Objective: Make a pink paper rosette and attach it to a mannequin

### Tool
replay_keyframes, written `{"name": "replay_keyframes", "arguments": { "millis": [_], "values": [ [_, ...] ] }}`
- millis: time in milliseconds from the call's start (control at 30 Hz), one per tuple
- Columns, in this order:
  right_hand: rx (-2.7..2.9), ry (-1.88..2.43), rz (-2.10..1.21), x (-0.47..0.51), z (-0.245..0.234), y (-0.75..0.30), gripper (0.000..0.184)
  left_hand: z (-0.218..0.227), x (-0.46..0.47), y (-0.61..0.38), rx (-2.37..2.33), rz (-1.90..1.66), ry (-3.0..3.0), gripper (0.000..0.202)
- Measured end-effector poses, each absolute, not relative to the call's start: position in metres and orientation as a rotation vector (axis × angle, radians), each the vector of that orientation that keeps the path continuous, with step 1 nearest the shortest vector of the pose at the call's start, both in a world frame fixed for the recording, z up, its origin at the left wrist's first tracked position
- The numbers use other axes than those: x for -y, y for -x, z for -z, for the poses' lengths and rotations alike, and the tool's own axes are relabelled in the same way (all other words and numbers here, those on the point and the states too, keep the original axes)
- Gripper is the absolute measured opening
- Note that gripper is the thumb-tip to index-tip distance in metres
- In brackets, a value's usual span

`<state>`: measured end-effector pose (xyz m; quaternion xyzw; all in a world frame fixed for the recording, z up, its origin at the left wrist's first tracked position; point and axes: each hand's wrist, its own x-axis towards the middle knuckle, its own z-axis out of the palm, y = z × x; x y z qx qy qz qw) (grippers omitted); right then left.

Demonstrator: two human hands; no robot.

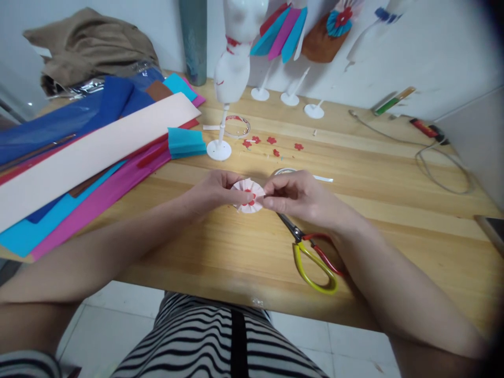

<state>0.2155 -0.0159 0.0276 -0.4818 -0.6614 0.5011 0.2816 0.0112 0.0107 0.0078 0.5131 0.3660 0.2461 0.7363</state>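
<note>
My left hand (214, 193) and my right hand (297, 197) meet over the middle of the wooden table (394, 220). Between them is a small pleated pink paper rosette (247, 195) with a red centre. Both hands pinch it, the left from the left rim and the right from the right side, fingers closed. Yellow-and-red-handled scissors (313, 257) lie on the table just under my right wrist. Small red paper flowers (271, 140) are scattered behind the hands, near a tape roll (284, 171).
A pile of coloured paper sheets (79, 163) covers the table's left. A white mini mannequin on a stand (232, 79) rises behind the hands, with more dressed stands (291, 37) by the wall. A cable (441, 163) and a glue gun (427, 128) lie at the right.
</note>
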Motion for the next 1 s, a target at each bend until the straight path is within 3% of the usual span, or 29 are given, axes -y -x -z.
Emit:
{"name": "replay_keyframes", "arguments": {
  "millis": [567,1000],
  "values": [
    [1.664,1.337,-1.309,0.015,-0.015,-0.211,0.028,-0.004,-0.012,-0.012,-0.798,-0.604,-1.016,0.017],
    [1.425,1.199,-1.496,0.016,-0.011,-0.196,0.03,-0.004,-0.01,-0.012,-0.877,-0.525,-1.231,0.02]
  ]
}}
